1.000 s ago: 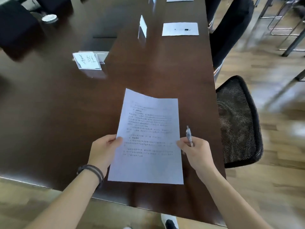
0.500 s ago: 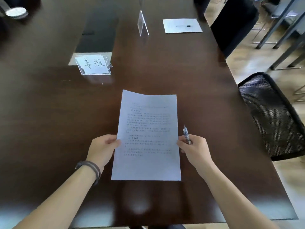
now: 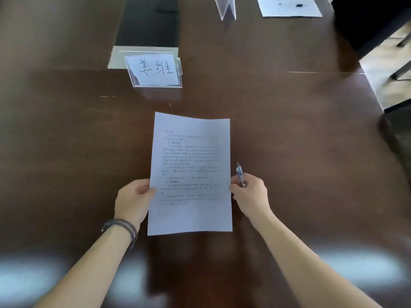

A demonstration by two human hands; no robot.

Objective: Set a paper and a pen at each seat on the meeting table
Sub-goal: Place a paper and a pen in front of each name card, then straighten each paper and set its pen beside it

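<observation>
Dark brown wooden counter (image 3: 289, 130) fills my view, glossy, with window glare smeared along the near edge. Pale wood floor (image 3: 382, 70) shows at far right, plus a dark mesh chair (image 3: 398, 138) at the right edge and another dark chair back (image 3: 367, 21) farther off.

Printed paper (image 3: 191, 174) sits centre-near, portrait, text blurred and unreadable. Its far edge looks slightly lifted or curled; I cannot tell whether the rest lies flat on the counter.

My left hand (image 3: 133, 201) pinches the paper's left edge, thumb on top, fingers under. Dark wristband (image 3: 122, 227) on that wrist.

My right hand (image 3: 251, 196) pinches the right edge of the paper and the same grip holds a pen (image 3: 240, 174) alongside. The pen is clear-barrelled, pointing away from me and sticking out beyond the fingers, just beside the sheet's right edge.

Far of the paper, well apart: a clear acrylic name card holder (image 3: 155, 70) with handwritten characters, facing me. Behind it, a black inset panel (image 3: 149, 21) in the counter.

Far right: a second name card holder (image 3: 225, 6) seen edge-on, and near it another paper (image 3: 289, 6) lying flat with a dark pen (image 3: 299, 5) on top, partly cut off by the frame.
</observation>
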